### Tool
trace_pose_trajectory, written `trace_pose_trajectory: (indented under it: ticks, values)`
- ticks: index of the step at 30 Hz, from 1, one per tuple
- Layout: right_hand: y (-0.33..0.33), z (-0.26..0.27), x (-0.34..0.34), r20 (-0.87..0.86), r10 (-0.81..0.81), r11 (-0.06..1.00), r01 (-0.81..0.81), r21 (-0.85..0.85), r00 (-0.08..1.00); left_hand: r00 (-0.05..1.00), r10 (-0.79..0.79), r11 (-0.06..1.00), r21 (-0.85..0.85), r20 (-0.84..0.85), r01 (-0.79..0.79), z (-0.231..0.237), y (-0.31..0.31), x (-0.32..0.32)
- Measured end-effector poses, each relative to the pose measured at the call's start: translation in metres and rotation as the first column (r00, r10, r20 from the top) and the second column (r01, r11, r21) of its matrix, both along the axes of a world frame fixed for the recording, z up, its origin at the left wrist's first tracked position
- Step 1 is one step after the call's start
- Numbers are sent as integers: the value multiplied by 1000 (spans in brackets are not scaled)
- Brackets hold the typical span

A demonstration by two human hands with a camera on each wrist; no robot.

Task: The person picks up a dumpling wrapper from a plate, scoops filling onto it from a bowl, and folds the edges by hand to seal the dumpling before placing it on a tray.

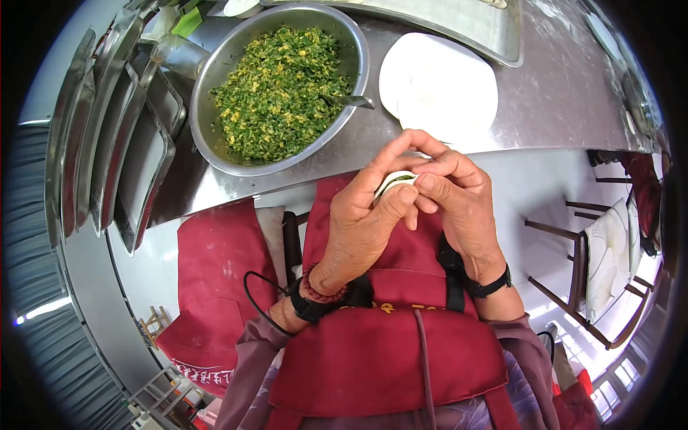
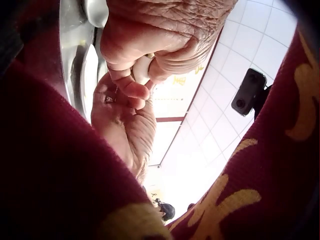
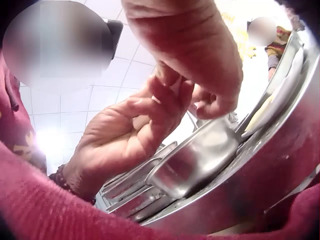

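Between both hands, above the apron near the table's front edge, is a dumpling [image 1: 385,188] with a white dough wrapper folded over. A bit of green filling [image 1: 404,178] shows at its open top edge. My left hand [image 1: 365,218] holds it from the left, thumb along the near side and forefinger arched over. With thumb and forefinger, my right hand [image 1: 464,193] pinches the wrapper's right end. In the left wrist view the pale dough [image 2: 142,70] shows between the fingers; in the right wrist view the hands mostly hide it.
Ahead on the metal table [image 1: 559,93], a large steel bowl [image 1: 199,129] holds chopped green and yellow filling [image 1: 279,93] with a spoon [image 1: 355,102]. White dough rounds [image 1: 444,89] lie right of it, a mesh tray [image 1: 459,21] behind. Metal trays [image 1: 147,165] stand left; a chair [image 1: 580,265] is right.
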State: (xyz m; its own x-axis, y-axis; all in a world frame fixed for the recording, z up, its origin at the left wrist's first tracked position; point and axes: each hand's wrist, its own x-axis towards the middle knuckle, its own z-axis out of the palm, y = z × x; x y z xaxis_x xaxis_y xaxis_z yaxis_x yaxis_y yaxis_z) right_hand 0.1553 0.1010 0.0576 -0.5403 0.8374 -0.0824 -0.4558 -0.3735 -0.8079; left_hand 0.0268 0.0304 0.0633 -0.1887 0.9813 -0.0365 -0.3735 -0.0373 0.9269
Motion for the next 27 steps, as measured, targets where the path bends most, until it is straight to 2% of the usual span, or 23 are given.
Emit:
trace_pose_trajectory:
  ticks: [3, 6, 9, 12, 15, 17, 19, 22, 24, 27]
  values:
    - [0, 3, -3, 19, -5, 999, 5, -32, 1000, 1000, 8, 999, 49, 12, -8, -1, 1, -1]
    - [2, -1, 0, 63, 57, 997, -53, -61, 996, 999, 14, 999, 32, 52, -16, -6, -2, -1]
    - [7, -3, 5, 107, 108, 994, -106, -26, 988, 999, -40, 998, 47, 6, 40, -12, -4, -4]
    - [9, -5, 6, 95, 168, 982, -174, 68, 981, 997, -79, 997, -11, 11, 80, -3, 0, -6]
    - [7, -5, 6, 188, 89, 989, -109, 99, 978, 974, -224, 970, -99, -16, 221, -6, -4, -16]
    - [4, -3, 0, 230, 21, 993, -47, 111, 973, 982, -188, 977, -99, 33, 190, -2, -3, -14]
    - [3, 1, -1, 254, 62, 995, -79, 58, 965, 982, -173, 978, -104, 82, 181, 0, -4, -13]
    - [10, 9, 6, 224, 242, 970, -231, -74, 944, 967, -200, 970, -109, 159, 219, 2, -2, -17]
    - [11, 7, 7, 160, 289, 955, -274, -113, 944, 945, -241, 957, -109, 222, 270, 3, -1, -18]
    - [5, -7, 6, 118, 143, 988, -148, 39, 983, 866, -347, 923, -31, 361, 383, -9, 2, -26]
